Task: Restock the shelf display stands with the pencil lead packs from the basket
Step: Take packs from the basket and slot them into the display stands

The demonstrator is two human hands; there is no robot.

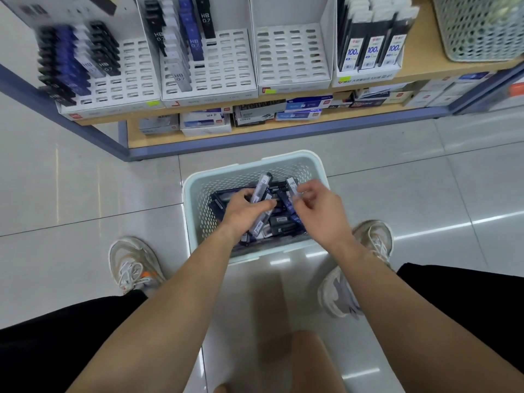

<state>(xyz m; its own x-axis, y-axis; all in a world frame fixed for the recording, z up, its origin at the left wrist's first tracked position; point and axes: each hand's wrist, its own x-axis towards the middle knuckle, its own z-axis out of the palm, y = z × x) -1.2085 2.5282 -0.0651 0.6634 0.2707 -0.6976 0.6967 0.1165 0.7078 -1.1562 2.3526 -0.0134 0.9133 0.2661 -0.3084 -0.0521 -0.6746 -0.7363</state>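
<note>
While both hands are down in the pale blue basket [187,194] on the floor tiles, the step in hand looks like the pick-up: gathering packs before any go to the shelf. The left hand [243,212] has its fingers curled round a long grey pencil lead pack [261,191], which angles up towards the basket's far rim. The right hand [321,211] pinches a paler pack marked HB 0.7 [292,186] between thumb and fingertips, near its lower end. Under them lies a loose heap of dark blue and black packs [280,222], so plenty of stock remains to be moved.

Up on the wooden shelf [419,62] stand white slotted display stands. The left stand [133,72] holds rows of black, blue and grey packs on its left side; the second stand [229,61] has a few rows; the third stand [289,52] shows only open slots. A fourth stand [368,55] carries taller packs marked 100, and a green mesh basket [482,29] sits at the shelf's right end.

The next move, I judge, calls for lifting both packs out and up to the shelf, matching each by colour and grade to its row, then setting it end-first into a free slot. Slim packs and narrow slots ask for a steady, upright entry.
</note>
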